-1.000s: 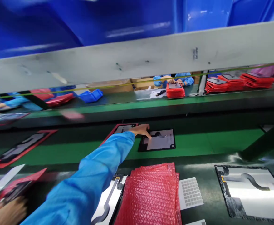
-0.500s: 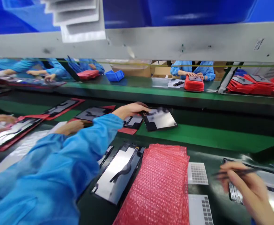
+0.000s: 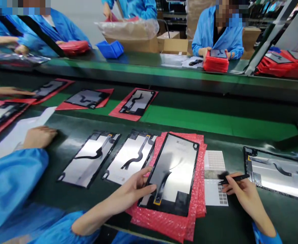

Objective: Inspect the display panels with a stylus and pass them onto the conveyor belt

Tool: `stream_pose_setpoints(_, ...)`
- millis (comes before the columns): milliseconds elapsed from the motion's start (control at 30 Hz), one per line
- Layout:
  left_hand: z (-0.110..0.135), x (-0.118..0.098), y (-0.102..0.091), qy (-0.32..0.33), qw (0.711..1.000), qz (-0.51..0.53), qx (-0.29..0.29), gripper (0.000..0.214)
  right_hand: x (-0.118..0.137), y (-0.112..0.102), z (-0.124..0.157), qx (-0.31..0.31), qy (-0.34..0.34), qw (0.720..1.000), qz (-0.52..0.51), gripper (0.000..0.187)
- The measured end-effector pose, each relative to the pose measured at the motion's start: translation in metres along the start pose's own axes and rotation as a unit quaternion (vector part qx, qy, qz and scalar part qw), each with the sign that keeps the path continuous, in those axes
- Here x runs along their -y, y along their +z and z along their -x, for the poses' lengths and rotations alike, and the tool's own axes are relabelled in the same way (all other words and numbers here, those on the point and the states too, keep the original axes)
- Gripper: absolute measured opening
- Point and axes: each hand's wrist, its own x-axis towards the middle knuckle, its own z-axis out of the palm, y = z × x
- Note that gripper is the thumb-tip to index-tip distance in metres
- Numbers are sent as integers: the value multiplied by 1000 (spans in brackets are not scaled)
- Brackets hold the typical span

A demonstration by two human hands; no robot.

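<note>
My left hand (image 3: 136, 186) grips the left edge of a display panel (image 3: 183, 159), thumb on its silvery back and fingers beneath. The panel lies tilted over a stack of red bubble-wrap bags (image 3: 200, 200), with a dark ribbon cable near its lower end. To the right, my right hand (image 3: 244, 193) pinches black tweezers (image 3: 237, 178), their tips over a white sheet of grey square stickers (image 3: 212, 195). A dark blur at the tips is too smeared to make out. Another sticker sheet (image 3: 214, 159) lies just behind.
Two panels with cables, one a second display panel (image 3: 93, 157), lie left of the stack; another panel (image 3: 278, 174) is at right. Beyond, panels sit on red bags along the green belt (image 3: 202, 122). A co-worker's fist (image 3: 40, 136) rests at left. Other people work across the bench.
My left hand has brought the panel from the belt back over the red bags. My right hand has moved left to the sticker sheet. The view has tilted up.
</note>
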Motion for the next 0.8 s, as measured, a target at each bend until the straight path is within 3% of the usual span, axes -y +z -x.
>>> stream_pose_setpoints(100, -3, 8, 8, 56, 984, -166, 19, 75, -3, 1, 3, -23, -11, 1000, -6, 57)
stream_pose_setpoints(200, -3, 5, 5, 111, 913, -391, -43, 65, -5, 1, 3, -30, -16, 999, -3, 54)
stream_pose_setpoints(267, -2, 4, 3, 140, 863, -477, -89, 63, -5, 1, 2, -31, -17, 999, -1, 52)
stream_pose_setpoints(333, 1, 5, 6, 200, 845, -487, -90, 55, -5, 2, 2, -33, -13, 999, -1, 52)
stream_pose_setpoints(433, 6, 9, 19, 342, 824, -450, -31, 41, -4, 2, 3, -39, -5, 999, 0, 54)
stream_pose_setpoints(533, 7, 12, 37, 426, 777, -463, 22, 47, -3, 2, 2, -51, 2, 999, 3, 56)
stream_pose_setpoints(633, 2, 7, 54, 436, 745, -501, 59, 53, 0, 1, 1, -51, 18, 999, 5, 58)
stream_pose_setpoints(800, -11, -16, 68, 367, 715, -584, 118, 60, 8, 0, -1, -31, 33, 999, 6, 63)
